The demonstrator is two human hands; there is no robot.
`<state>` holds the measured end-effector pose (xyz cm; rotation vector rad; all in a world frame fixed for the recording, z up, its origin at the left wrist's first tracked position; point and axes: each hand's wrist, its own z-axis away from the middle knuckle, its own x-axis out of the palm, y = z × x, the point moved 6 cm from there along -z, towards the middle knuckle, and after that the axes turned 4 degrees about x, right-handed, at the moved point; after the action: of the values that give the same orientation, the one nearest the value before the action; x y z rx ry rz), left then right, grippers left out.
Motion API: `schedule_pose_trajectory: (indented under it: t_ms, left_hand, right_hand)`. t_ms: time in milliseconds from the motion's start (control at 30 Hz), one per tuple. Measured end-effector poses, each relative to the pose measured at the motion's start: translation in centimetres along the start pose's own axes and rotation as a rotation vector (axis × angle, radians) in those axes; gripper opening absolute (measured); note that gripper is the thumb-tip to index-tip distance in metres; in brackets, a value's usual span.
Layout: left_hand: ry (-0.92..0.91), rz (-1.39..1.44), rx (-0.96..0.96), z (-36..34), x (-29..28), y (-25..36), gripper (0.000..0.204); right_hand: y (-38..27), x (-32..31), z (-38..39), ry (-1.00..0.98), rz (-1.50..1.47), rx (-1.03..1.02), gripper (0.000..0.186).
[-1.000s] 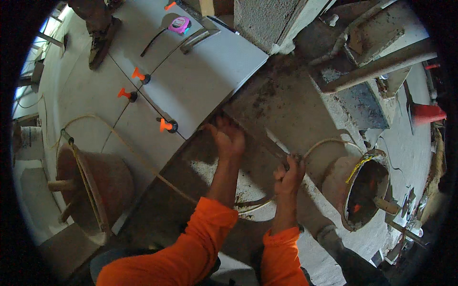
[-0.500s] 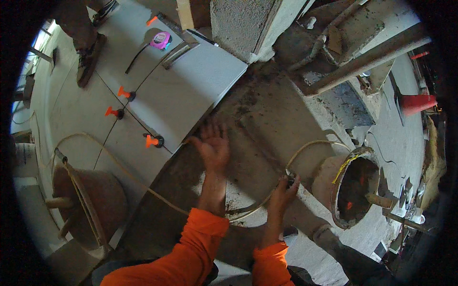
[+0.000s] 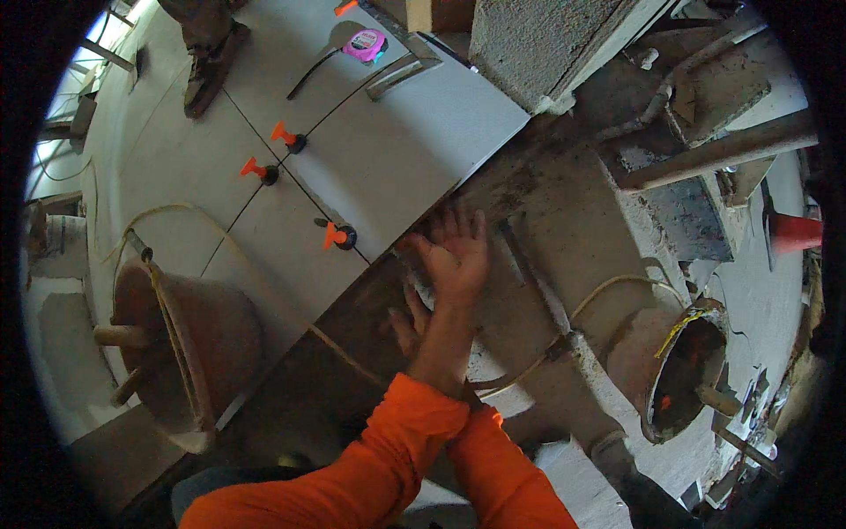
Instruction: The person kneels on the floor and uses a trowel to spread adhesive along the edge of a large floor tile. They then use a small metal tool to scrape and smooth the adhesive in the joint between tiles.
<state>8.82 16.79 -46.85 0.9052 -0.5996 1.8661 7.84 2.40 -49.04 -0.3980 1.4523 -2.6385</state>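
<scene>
My left hand [image 3: 454, 257] is open, palm turned up and fingers spread, at the edge of a large light grey floor tile [image 3: 401, 159]. Beneath my left wrist reaches my right hand [image 3: 408, 323], partly hidden by that forearm. Its visible fingers are stretched apart with nothing seen in them. Both hands are over the dark, dirty floor strip [image 3: 352, 309] beside the tiles. Orange-topped levelling clips [image 3: 337, 235] stand in the tile joints. A pale cord [image 3: 339, 348] runs across the strip and passes behind my forearms.
A tilted bucket [image 3: 211, 344] with wooden handles stands left, a dirty bucket [image 3: 679, 375] right. On the tiles lie a pink tape measure [image 3: 365, 46] and a metal bar [image 3: 401, 78]. Another person's boot [image 3: 211, 75] is at upper left. A rough concrete block [image 3: 533, 44] borders the tiles.
My right hand has left the cord on the right and crossed leftward beneath my left forearm, its fingers now stretched. The left hand stays spread near the tile edge. The whole view has shifted.
</scene>
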Motion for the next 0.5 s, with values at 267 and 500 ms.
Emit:
schedule_pose_trajectory:
  t_ms: [267,500]
  left_hand:
    - [0.055,0.067,-0.056,0.7,0.9,-0.1,0.075]
    - [0.047,0.078,-0.050,0.5,0.7,-0.2,0.080]
  right_hand:
    - [-4.0,4.8,-1.2,0.129,0.726,-0.651,0.076]
    - [-2.8,5.3,-2.4,-0.153,0.358,-0.201,0.076]
